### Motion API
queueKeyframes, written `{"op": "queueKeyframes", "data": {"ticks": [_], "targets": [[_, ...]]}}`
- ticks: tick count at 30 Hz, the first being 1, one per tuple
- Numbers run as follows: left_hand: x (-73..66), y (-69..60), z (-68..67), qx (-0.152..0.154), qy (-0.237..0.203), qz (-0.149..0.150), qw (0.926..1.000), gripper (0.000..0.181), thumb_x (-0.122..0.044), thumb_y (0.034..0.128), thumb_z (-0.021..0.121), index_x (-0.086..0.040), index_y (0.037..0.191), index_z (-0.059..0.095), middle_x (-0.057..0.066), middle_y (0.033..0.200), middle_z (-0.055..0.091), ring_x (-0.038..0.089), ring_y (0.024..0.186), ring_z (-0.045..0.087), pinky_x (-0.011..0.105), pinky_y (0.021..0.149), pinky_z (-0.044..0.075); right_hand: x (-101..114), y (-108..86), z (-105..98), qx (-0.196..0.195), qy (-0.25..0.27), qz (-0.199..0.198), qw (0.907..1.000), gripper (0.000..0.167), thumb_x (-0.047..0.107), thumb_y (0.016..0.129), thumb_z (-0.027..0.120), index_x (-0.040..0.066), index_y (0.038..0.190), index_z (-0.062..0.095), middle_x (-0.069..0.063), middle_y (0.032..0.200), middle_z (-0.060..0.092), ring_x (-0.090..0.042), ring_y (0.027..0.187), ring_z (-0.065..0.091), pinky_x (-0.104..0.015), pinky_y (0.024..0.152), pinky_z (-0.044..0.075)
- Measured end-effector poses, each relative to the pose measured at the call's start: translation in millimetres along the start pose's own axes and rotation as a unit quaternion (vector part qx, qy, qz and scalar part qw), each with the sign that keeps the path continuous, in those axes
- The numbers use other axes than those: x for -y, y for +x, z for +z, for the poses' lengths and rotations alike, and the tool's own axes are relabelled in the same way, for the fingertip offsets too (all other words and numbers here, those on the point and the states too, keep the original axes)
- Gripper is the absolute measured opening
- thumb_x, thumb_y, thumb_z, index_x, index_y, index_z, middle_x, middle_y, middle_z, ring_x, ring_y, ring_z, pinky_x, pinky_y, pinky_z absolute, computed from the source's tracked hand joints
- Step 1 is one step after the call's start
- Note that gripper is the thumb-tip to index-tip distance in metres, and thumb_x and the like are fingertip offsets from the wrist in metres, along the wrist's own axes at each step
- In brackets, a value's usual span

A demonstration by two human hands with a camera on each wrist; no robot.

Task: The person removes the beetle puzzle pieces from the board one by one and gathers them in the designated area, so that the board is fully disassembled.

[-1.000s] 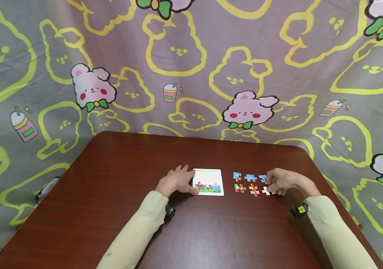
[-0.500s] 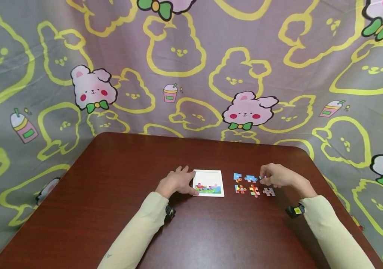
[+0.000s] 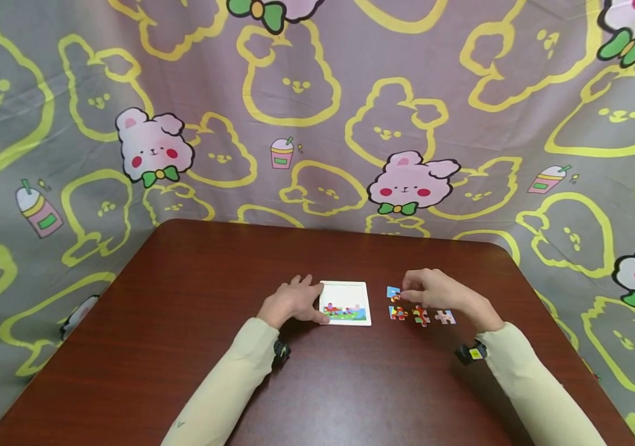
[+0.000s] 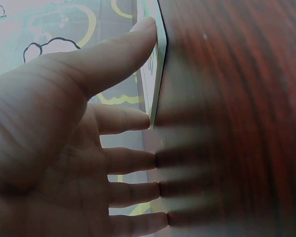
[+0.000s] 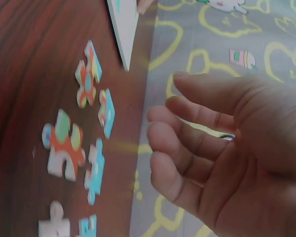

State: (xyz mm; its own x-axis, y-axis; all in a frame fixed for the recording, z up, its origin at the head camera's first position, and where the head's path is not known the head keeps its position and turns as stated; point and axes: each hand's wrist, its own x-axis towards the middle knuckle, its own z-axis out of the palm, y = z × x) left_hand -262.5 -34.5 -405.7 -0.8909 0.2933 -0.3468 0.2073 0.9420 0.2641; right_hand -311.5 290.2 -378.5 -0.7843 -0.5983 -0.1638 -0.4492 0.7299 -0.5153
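Observation:
A shallow white puzzle tray (image 3: 345, 291) lies on the table, with joined colourful pieces along its near side. My left hand (image 3: 293, 301) rests at the tray's left edge, thumb on the rim and fingers straight, their tips on the tabletop. My right hand (image 3: 438, 290) hovers over the loose pieces, fingers loosely bent, nothing between them. Under and around it lie a blue-and-orange corner piece (image 3: 393, 293), a red flowered piece (image 3: 398, 313), a red-and-green piece (image 3: 420, 316) and a pale pink piece (image 3: 445, 317). A blue piece (image 5: 94, 173) shows in the right wrist view, hidden by the hand in the head view.
The dark red-brown wooden table (image 3: 183, 347) has rounded far corners. Behind it hangs a grey curtain (image 3: 317, 142) printed with cartoon bunnies and yellow outlines. The loose pieces sit in two rough rows right of the tray.
My right hand has moved left from the right end of the loose pieces to above the far row's left part, uncovering the pale pink piece. The left hand stays at the tray.

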Motion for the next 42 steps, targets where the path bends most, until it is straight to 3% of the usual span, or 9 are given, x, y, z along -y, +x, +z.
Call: {"op": "queueKeyframes", "data": {"ticks": [5,11,18,24,30,36,42], "targets": [[-0.1,0.2,0.0,-0.001,0.006,0.002,1.0000,0.087,-0.057,0.0859,0.067,-0.019,0.155,0.031,0.015,0.164,0.019,0.039,0.151,0.015,0.056,0.120,0.022,6.5,9.2,11.1,-0.010,0.014,-0.021,0.9996,0.006,0.023,0.093,0.068,0.018,0.094,0.064,-0.007,0.077,0.066,-0.013,0.058,0.058,-0.027,0.052,0.049],[0.2,0.8,1.7,-0.001,0.007,0.004,1.0000,0.087,-0.058,0.0856,0.067,-0.019,0.155,0.031,0.015,0.164,0.020,0.039,0.151,0.015,0.056,0.120,0.022,15.9,20.2,24.2,-0.018,0.039,-0.048,0.9980,0.009,0.025,0.094,0.067,0.018,0.099,0.064,-0.004,0.079,0.065,-0.021,0.061,0.064,-0.027,0.054,0.051],[-0.3,0.9,1.8,0.000,0.007,0.004,1.0000,0.088,-0.058,0.0857,0.067,-0.019,0.155,0.031,0.015,0.164,0.019,0.039,0.151,0.014,0.056,0.120,0.021,25.9,31.5,35.8,-0.022,0.060,-0.056,0.9964,0.012,0.023,0.094,0.067,0.017,0.102,0.063,-0.003,0.082,0.066,-0.018,0.061,0.063,-0.028,0.056,0.052],[-0.1,1.2,2.7,0.001,0.012,0.005,0.9999,0.087,-0.058,0.0858,0.066,-0.020,0.155,0.031,0.015,0.164,0.018,0.039,0.151,0.015,0.056,0.120,0.022,33.8,38.0,43.5,-0.011,0.076,-0.064,0.9950,0.016,0.023,0.094,0.067,0.014,0.106,0.063,-0.011,0.084,0.069,-0.024,0.061,0.065,-0.029,0.057,0.053],[1.0,0.5,2.9,0.003,0.006,-0.004,1.0000,0.088,-0.059,0.0848,0.067,-0.021,0.155,0.031,0.014,0.164,0.018,0.038,0.152,0.014,0.056,0.120,0.020,45.1,47.2,49.9,0.012,0.102,-0.074,0.9920,0.021,0.022,0.095,0.066,0.007,0.110,0.064,-0.013,0.080,0.070,-0.026,0.059,0.062,-0.037,0.056,0.055],[2.1,0.1,2.8,-0.001,-0.002,-0.008,1.0000,0.088,-0.058,0.0839,0.069,-0.021,0.155,0.033,0.014,0.164,0.020,0.039,0.151,0.015,0.056,0.120,0.021,50.6,58.1,58.9,0.033,0.106,-0.095,0.9893,0.019,0.019,0.095,0.064,0.006,0.109,0.065,-0.010,0.076,0.070,-0.026,0.055,0.062,-0.035,0.052,0.054],[1.7,-0.6,2.2,-0.003,-0.003,-0.007,1.0000,0.088,-0.058,0.0835,0.070,-0.020,0.154,0.033,0.015,0.163,0.021,0.039,0.151,0.016,0.056,0.120,0.021,56.8,63.5,69.8,0.063,0.106,-0.092,0.9881,0.017,0.021,0.095,0.065,0.009,0.108,0.065,-0.006,0.073,0.069,-0.019,0.047,0.058,-0.034,0.048,0.054]]}}
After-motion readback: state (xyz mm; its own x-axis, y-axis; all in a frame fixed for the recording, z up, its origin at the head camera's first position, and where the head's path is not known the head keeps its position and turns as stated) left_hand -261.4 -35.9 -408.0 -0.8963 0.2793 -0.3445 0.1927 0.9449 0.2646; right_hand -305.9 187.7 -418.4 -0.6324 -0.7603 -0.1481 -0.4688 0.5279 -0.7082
